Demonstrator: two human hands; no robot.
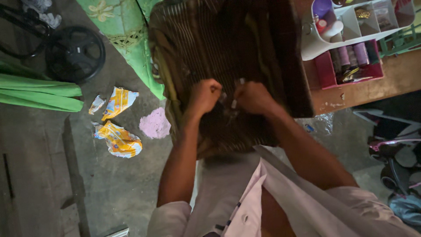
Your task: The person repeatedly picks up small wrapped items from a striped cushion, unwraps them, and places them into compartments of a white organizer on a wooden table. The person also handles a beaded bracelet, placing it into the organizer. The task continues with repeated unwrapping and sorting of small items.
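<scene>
Both hands on the dark striped cloth (pixel 228 48), which drapes off the wooden table (pixel 372 87) edge toward the lap. Left hand (pixel 204 95) clenched on a fold, right hand (pixel 253 97) pinching cloth plus a small white piece (pixel 234 103), just beside the left

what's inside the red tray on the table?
The red tray holds upright thread spools, pinkish and dark, plus small items at the front. A white organizer overlaps its back, hiding what lies there.
</scene>
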